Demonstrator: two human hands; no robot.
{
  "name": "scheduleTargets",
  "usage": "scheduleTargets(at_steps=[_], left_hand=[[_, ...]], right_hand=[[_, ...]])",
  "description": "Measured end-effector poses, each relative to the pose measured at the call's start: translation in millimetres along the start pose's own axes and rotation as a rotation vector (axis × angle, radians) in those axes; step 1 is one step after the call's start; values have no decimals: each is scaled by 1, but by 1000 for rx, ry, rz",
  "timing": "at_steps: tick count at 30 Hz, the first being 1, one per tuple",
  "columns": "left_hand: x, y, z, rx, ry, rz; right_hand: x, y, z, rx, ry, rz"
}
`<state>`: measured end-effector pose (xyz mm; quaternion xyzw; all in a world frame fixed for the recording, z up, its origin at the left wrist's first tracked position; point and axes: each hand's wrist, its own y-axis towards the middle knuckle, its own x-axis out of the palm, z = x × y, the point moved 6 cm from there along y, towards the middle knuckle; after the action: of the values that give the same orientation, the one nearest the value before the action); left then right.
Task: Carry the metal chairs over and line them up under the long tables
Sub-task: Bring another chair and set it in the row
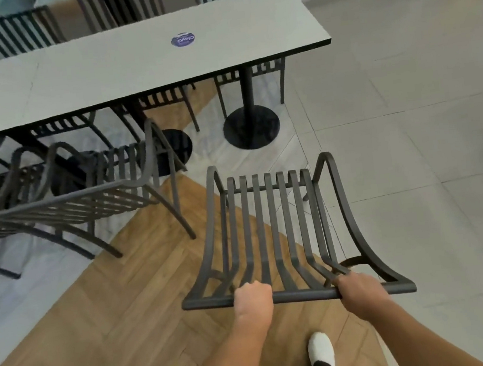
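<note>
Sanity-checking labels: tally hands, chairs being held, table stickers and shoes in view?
Hands: 2, left hand and right hand
Held chair: 1
Sticker: 1
White shoe: 1
Total: 5

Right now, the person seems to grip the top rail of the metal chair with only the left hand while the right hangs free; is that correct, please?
Not quite: both hands grip it. The head view shows the left hand and the right hand each curled round the top rail of the metal chair.
</note>
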<state>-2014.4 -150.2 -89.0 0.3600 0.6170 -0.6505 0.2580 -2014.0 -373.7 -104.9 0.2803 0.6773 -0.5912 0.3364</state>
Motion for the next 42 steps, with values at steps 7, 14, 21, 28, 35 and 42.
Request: scheduleTargets(at_steps=[7, 14, 21, 28, 35, 42], left_hand=[[-25, 41, 7, -136, -90, 31], [-50, 84, -5, -175, -85, -32], [-91, 139, -25, -159, -101, 18], [-134, 200, -45, -133, -104, 28], [-171, 251, -66, -116, -121, 3], [-204, 299, -76, -124, -125, 14]], right_hand=[[-39, 50, 21, -73, -135, -18], [-71, 96, 26, -115, -156, -12], [-117, 156, 26, -114, -156, 17], [-166, 216, 26, -97, -137, 23], [-206, 268, 26, -71, -142, 2], [-238, 320, 33, -84, -133, 32]])
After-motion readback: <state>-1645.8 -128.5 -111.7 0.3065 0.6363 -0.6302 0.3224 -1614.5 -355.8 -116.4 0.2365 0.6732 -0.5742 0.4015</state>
